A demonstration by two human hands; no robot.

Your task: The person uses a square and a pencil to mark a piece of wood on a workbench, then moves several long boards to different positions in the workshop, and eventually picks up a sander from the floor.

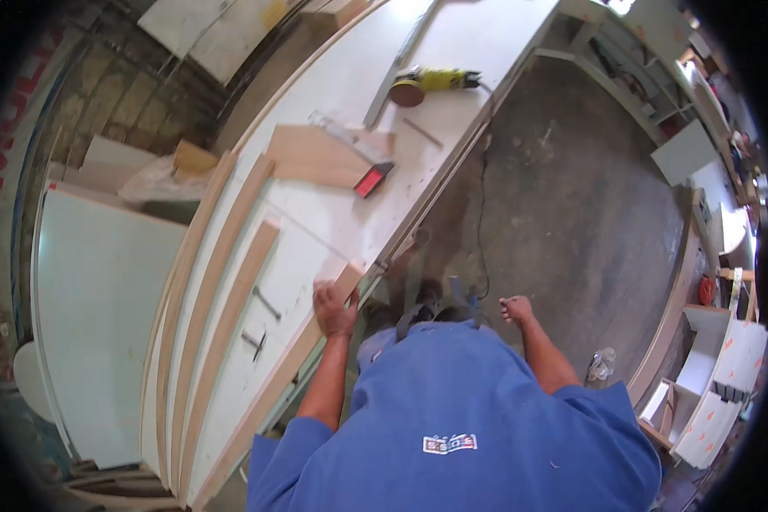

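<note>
My left hand (334,311) is closed round the upper end of a long wooden strip (297,352), which lies along the near edge of the white workbench (307,247). To the right, away from the bench, my right hand (515,309) hangs over the floor with its fingers curled; whatever they hold, if anything, is too small to make out. Several more wooden strips (235,311) lie lengthwise to the left of my left hand. Between the strips rest a slim metal tool (267,304) and a T-shaped one (253,345).
Farther up the bench are a flat wooden board (303,158), a tool with a red and black end (372,180), a yellow angle grinder (435,81) and a metal bar (392,85). A cord (483,205) trails across the floor. White cabinet parts (708,367) stand at right.
</note>
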